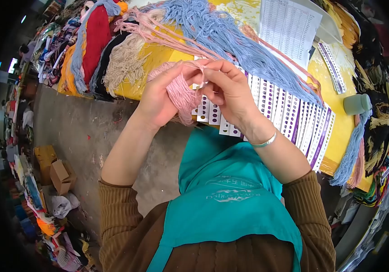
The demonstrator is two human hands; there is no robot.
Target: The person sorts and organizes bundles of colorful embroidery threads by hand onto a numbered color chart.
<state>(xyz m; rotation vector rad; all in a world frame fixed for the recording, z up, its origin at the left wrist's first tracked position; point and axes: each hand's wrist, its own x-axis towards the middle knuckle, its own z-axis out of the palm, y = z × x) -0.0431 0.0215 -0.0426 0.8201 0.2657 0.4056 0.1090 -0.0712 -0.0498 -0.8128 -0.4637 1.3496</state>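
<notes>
In the head view, a bundle of pink thread (183, 96) sits in my left hand (156, 97), whose fingers wrap around it. My right hand (230, 90) pinches pink strands at the bundle's upper right, fingertips close together. Both hands are held above the near edge of the yellow table. Just beneath and to the right lie white cards with rows of purple-rimmed holes (289, 113), fanned side by side. Behind my hands, long pink strands (171, 38) and a large spread of blue thread (217, 34) cover the table.
Beige thread (124, 65) and red thread (97, 38) hang at the table's left edge. A printed sheet (289, 27) lies at the back, a green-grey jar (357, 104) to the right. Another holed card (332, 68) lies nearby. Cardboard boxes (63, 177) stand on the floor at left.
</notes>
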